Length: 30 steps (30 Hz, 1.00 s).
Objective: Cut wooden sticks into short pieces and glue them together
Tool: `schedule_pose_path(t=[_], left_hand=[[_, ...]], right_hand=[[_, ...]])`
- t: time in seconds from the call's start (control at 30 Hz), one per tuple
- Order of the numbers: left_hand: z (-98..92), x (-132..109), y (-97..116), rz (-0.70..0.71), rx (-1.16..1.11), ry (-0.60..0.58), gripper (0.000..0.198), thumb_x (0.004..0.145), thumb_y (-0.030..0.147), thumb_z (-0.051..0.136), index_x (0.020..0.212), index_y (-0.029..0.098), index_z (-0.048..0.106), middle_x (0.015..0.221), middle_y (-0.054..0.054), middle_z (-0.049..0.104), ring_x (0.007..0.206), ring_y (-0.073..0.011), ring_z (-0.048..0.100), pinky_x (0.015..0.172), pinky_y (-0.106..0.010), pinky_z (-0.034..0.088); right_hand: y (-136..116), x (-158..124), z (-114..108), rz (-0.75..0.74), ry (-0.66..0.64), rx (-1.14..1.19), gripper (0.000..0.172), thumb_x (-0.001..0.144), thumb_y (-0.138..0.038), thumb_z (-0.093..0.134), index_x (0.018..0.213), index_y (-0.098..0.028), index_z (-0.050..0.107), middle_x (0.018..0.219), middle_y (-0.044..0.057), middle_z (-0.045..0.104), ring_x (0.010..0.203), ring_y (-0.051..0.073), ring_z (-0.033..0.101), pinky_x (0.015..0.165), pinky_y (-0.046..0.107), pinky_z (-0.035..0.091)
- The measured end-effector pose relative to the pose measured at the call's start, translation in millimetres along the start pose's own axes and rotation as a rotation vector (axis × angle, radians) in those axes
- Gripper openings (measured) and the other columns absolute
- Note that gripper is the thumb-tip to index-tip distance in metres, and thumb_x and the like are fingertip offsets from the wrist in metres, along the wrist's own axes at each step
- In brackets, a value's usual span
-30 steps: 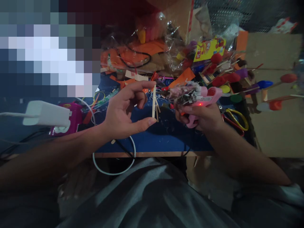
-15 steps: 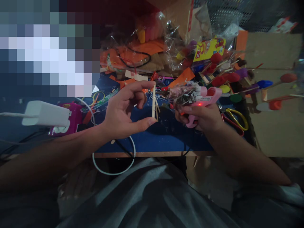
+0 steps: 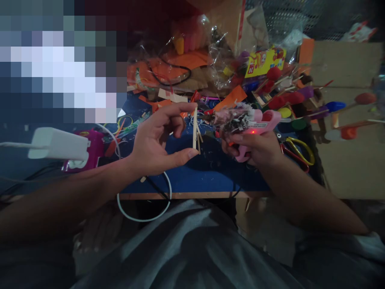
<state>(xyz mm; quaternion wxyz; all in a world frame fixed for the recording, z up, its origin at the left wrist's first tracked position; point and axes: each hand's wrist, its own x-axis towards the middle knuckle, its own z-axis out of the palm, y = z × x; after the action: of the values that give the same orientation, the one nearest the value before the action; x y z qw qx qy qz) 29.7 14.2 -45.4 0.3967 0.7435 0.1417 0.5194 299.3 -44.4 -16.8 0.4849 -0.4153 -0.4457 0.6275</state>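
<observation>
Between the index fingertip and thumb of my left hand [image 3: 162,140] is a small wooden stick piece [image 3: 195,128], held upright by its two ends, with thinner sticks slanting off its right side. My right hand [image 3: 252,146] is wrapped round the handle of a pink glue gun [image 3: 264,122], whose red light is lit. The gun's front is covered in ragged, dirty fluff and its nozzle points left at the upper part of the stick piece. Whether the nozzle tip touches the wood I cannot tell.
Scissors [image 3: 297,150] with yellow and red handles lie right of my right hand. A white adapter [image 3: 57,143] sits in a magenta socket block [image 3: 96,146] at left. A white cable [image 3: 144,220] loops over the table edge. Orange paper, plastic bags and several coloured spoon-like pieces lie behind.
</observation>
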Motion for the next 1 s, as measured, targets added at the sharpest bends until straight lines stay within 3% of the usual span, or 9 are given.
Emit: schedule_pose_path(t=[0.1, 0.4, 0.6, 0.77, 1.0], left_hand=[[0.8, 1, 0, 0.039, -0.016, 0.0, 0.087, 0.079, 0.043, 0.106, 0.157, 0.029, 0.072, 0.085, 0.004, 0.054, 0.074, -0.0129, 0.055, 0.063, -0.028, 0.047], [2.3, -3, 9, -0.109, 0.038, 0.021, 0.069, 0.088, 0.051, 0.098, 0.15, 0.035, 0.073, 0.087, 0.0, 0.055, 0.078, -0.0177, 0.057, 0.068, -0.037, 0.053], [2.2, -2, 2, -0.047, 0.011, 0.015, 0.082, 0.076, 0.05, 0.106, 0.15, 0.033, 0.074, 0.084, 0.002, 0.055, 0.075, -0.0158, 0.057, 0.064, -0.033, 0.05], [3.6, -3, 2, -0.076, 0.025, 0.041, 0.076, 0.083, 0.056, 0.1, 0.151, 0.035, 0.074, 0.086, -0.001, 0.056, 0.076, -0.0181, 0.057, 0.065, -0.037, 0.05], [-0.2, -2, -2, -0.004, 0.015, -0.006, 0.088, 0.079, 0.054, 0.104, 0.158, 0.032, 0.071, 0.086, 0.001, 0.057, 0.075, -0.0146, 0.054, 0.064, -0.033, 0.047]], right_hand=[[-1, 0, 1, 0.008, 0.005, -0.003, 0.043, 0.072, -0.044, 0.108, 0.09, -0.022, 0.075, 0.077, 0.0, 0.071, 0.048, 0.012, 0.057, 0.042, 0.03, 0.037], [-2, 0, 2, 0.004, 0.005, -0.007, 0.047, 0.071, -0.05, 0.109, 0.087, -0.022, 0.075, 0.076, -0.001, 0.07, 0.048, 0.012, 0.057, 0.041, 0.03, 0.037], [-1, -1, 1, 0.015, -0.005, -0.008, 0.042, 0.074, -0.047, 0.108, 0.089, -0.023, 0.076, 0.077, 0.0, 0.069, 0.048, 0.012, 0.054, 0.043, 0.033, 0.039], [-2, -1, 3, 0.013, 0.018, -0.012, 0.045, 0.07, -0.049, 0.109, 0.086, -0.023, 0.076, 0.075, 0.0, 0.069, 0.046, 0.012, 0.053, 0.043, 0.033, 0.039], [-1, -1, 5, 0.008, 0.028, -0.004, 0.042, 0.071, -0.047, 0.107, 0.083, -0.023, 0.076, 0.071, -0.001, 0.069, 0.046, 0.012, 0.053, 0.042, 0.032, 0.039]])
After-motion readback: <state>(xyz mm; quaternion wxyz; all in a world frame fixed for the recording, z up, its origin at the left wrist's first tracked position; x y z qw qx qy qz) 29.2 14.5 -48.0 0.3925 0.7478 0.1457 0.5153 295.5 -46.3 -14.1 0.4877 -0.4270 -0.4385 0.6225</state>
